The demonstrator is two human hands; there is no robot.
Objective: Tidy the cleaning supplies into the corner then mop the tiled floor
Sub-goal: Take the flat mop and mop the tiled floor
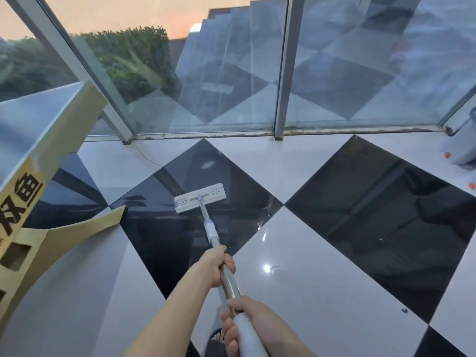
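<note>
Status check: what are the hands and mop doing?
Left hand and right hand grip the mop handle. Mop head flat on black tile. Cardboard box close at left.

a yellow cardboard box (38, 155) with black printed characters leans in at the left, one flap (85, 225) reaching the floor. glass panels (226, 68) in grey metal frames (284, 65) stand ahead, with a green hedge (128, 60) beyond.

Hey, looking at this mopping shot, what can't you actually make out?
- Mop bucket, head view: cut off by the right edge.
- Mop head: its pad faces the floor, so dirt is hidden.
- Cardboard box: print cut off at the left edge.
- Right hand: the handle's end is off-frame.
</note>
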